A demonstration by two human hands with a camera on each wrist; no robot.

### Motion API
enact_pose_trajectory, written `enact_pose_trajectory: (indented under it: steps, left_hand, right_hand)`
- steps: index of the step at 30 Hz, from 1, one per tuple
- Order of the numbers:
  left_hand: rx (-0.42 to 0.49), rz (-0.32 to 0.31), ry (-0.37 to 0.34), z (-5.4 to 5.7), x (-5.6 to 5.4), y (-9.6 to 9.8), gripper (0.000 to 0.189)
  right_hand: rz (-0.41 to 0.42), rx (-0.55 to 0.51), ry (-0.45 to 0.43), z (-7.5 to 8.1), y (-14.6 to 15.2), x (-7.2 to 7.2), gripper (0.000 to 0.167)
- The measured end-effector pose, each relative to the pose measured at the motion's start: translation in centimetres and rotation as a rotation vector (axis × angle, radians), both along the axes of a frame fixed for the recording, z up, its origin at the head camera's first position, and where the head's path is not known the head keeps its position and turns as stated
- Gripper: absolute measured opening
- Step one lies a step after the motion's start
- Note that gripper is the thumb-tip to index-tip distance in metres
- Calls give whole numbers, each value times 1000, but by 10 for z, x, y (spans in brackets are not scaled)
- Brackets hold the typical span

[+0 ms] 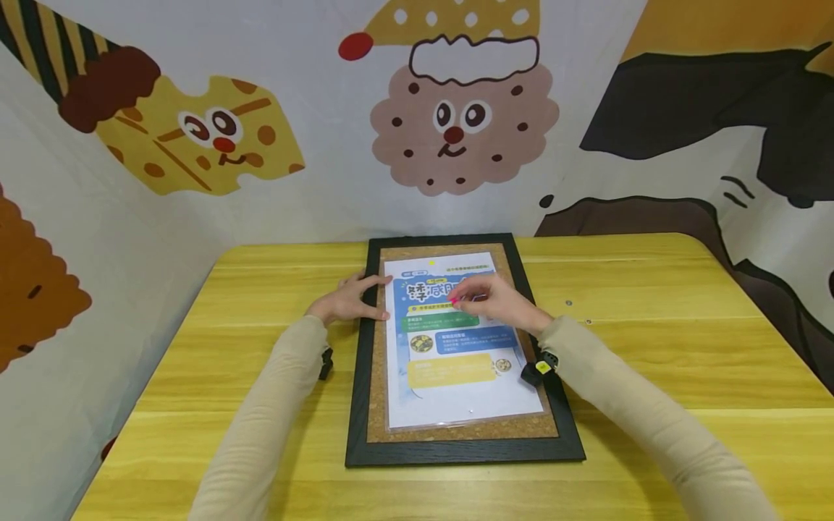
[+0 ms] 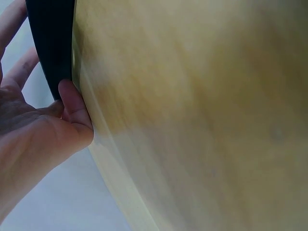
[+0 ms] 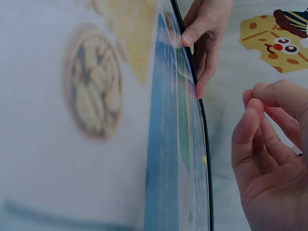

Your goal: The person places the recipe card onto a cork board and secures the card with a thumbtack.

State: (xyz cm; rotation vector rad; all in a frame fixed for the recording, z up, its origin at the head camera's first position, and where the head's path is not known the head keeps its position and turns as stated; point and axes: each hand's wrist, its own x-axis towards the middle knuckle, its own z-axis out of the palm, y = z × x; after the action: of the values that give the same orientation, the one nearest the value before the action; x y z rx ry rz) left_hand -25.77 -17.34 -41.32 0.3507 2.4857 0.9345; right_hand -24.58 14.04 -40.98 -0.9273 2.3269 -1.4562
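Note:
A poster in a clear sleeve [image 1: 449,405] lies on a cork board [image 1: 379,391] with a black frame [image 1: 465,452]. My left hand [image 1: 345,300] reaches over the frame's left side, thumb and forefinger spread and touching the poster's left edge. In the left wrist view, other fingers lie against the frame's outer side. Above the poster's upper middle, my right hand [image 1: 498,300] pinches a small pink push pin [image 1: 454,300]. In the right wrist view, the fingertips of the right hand [image 3: 274,139] meet and hide the pin. A yellow push pin [image 1: 431,263] sits at the poster's top.
Two small clear bits [image 1: 569,303], their kind too small to tell, lie on the wooden table [image 1: 651,362] right of the board. The board's far edge is close to the wall hanging [image 1: 313,210] with cartoon biscuits. Each wrist wears a black camera.

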Motion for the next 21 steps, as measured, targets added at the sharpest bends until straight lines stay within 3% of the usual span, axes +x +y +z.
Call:
enact_pose_trajectory:
  steps: [6, 14, 21]
  left_hand:
    - [-9, 1, -5, 1, 0, 1, 84]
    - [-22, 10, -10, 1, -1, 1, 84]
    - [-28, 20, -19, 1, 0, 1, 84]
  right_hand:
    - [85, 10, -17, -5, -14, -1, 21]
    - [131, 58, 31, -6, -29, 0, 20]
    - [162, 64, 5, -9, -43, -1, 20]
